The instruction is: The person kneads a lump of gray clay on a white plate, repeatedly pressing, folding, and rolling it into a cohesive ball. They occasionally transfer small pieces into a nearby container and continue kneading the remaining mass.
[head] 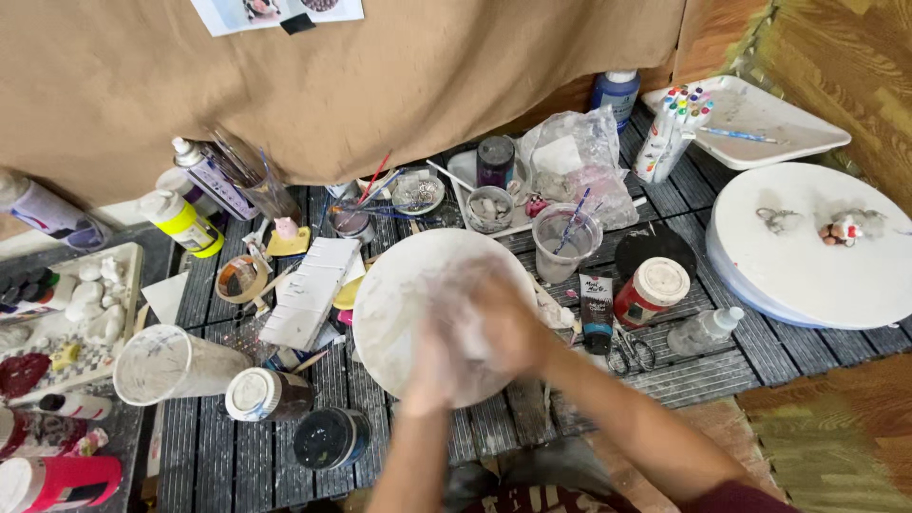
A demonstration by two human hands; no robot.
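round white board [399,285] | under left hand [429,366], right hand [503,328], both blurred

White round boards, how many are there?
2. One white round board lies under the blurred hands in the middle; a bigger round board sits at the right. Clutter may hide others.

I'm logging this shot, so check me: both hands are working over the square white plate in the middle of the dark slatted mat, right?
Not quite: the white plate is round, not square, as the head view shows. The rest holds: the left hand and right hand, both blurred, are over it, in the middle of the dark slatted mat.
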